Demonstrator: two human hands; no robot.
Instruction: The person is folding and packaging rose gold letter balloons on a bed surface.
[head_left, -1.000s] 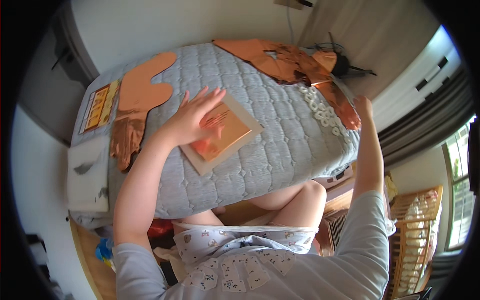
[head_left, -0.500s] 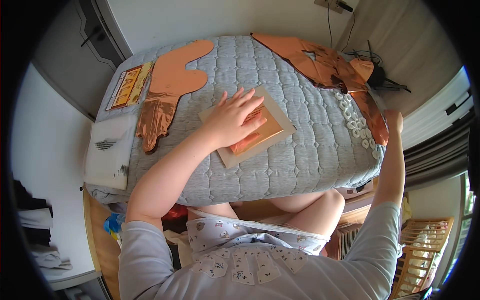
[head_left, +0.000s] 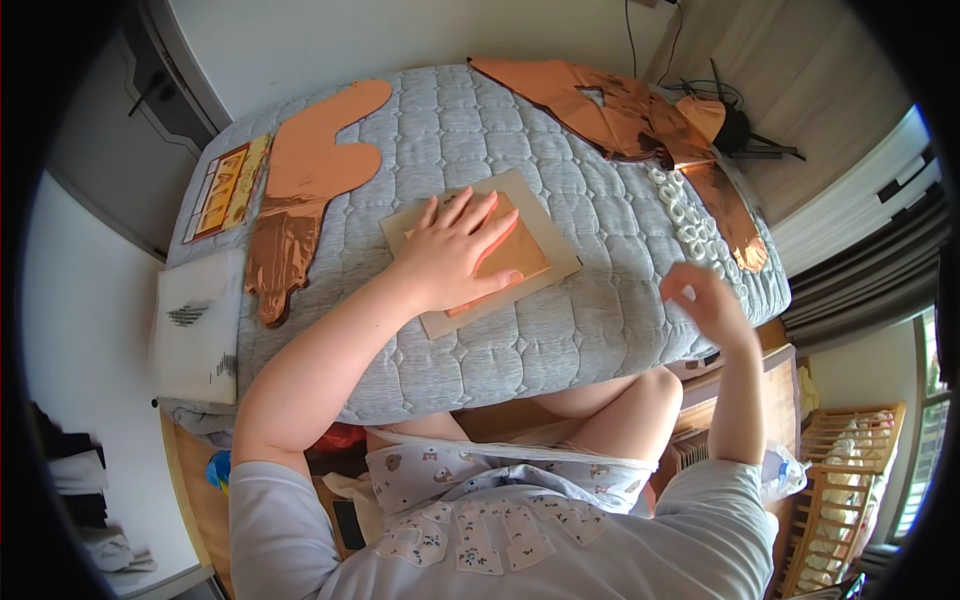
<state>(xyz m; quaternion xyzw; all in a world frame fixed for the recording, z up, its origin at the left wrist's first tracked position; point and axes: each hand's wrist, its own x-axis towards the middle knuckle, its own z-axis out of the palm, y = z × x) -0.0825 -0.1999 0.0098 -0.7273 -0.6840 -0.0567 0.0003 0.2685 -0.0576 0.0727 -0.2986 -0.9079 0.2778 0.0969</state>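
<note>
Left hand [head_left: 452, 252] lay open, flat on copper sheet [head_left: 505, 258]; right hand [head_left: 702, 300] loosely curled, empty; even pressure seemed advisable.

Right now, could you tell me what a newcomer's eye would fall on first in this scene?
First the left hand, pressed flat on a copper-coloured sheet that lies on a beige board at the middle of the grey quilted pad. Next the large copper foil cut-outs: a long shape at the left of the pad and crumpled pieces along its far right edge. The right hand is lifted near the right edge, fingers curled.
</note>
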